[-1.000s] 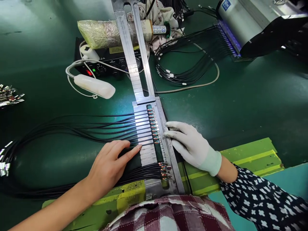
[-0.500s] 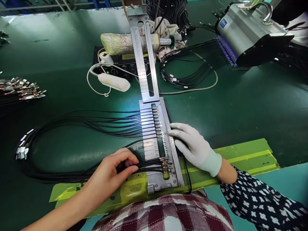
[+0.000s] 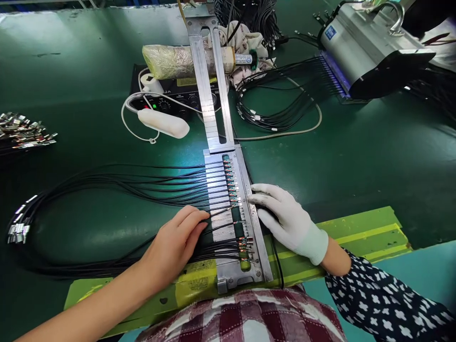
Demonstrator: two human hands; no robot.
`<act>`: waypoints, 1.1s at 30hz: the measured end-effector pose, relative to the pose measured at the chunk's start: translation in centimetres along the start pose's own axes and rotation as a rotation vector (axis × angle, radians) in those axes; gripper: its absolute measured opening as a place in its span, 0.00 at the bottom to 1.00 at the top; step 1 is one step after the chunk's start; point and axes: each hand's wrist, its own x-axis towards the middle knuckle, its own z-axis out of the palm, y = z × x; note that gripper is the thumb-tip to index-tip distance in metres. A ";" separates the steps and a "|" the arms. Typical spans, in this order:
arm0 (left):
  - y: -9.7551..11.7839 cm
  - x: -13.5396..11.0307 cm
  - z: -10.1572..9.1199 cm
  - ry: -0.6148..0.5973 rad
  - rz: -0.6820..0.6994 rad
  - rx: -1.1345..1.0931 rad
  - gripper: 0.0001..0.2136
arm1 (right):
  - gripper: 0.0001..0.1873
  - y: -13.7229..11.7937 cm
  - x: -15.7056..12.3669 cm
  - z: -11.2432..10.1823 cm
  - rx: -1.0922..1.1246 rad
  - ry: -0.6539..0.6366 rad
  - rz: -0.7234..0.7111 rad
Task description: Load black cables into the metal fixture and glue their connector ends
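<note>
My bare left hand (image 3: 181,235) pinches a black cable (image 3: 221,211) between thumb and fingers, just left of the slotted metal fixture (image 3: 223,228). Along the fixture's upper part, several black cables (image 3: 174,179) lie side by side in its slots, their stripped ends and metal connectors (image 3: 232,183) toward the right. A closer bunch of cables (image 3: 228,248) crosses the near end, with connectors over the opening. In a white glove, my right hand (image 3: 287,221) lies with fingers stretched out, the tips touching the fixture's right rail (image 3: 251,209).
Cable loops end in connectors (image 3: 19,232) at left. Behind stand a black control box (image 3: 171,97), a white handpiece (image 3: 164,123) and a wrapped tube (image 3: 166,61). A silver machine (image 3: 370,47) with cables is at back right. Green-yellow tape (image 3: 359,232) covers the table's front edge.
My left hand has moved up and away from the near cable bunch, and now holds a single cable. Another cable lies separately across the fixture. My right hand stays nearly still.
</note>
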 end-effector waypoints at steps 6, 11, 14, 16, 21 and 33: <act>-1.3 0.1 -0.5 -0.058 0.175 0.028 0.14 | 0.16 0.0 0.0 -0.1 -0.003 -0.019 0.015; -2.2 0.2 -0.8 -0.113 0.272 0.172 0.23 | 0.15 -0.1 0.2 -0.1 0.000 -0.015 0.018; -2.5 0.7 -0.9 -0.131 0.359 0.209 0.23 | 0.15 0.0 0.2 -0.1 0.007 -0.011 0.021; -2.7 0.9 -0.9 -0.147 0.394 0.203 0.22 | 0.15 0.0 0.2 -0.1 0.013 -0.005 0.024; -3.1 0.3 -0.3 -0.108 0.351 0.212 0.20 | 0.15 0.0 0.4 -0.2 0.025 -0.016 0.044; -1.2 -0.7 -0.4 -0.090 0.210 0.189 0.11 | 0.15 0.0 -0.6 0.1 -0.008 0.010 -0.018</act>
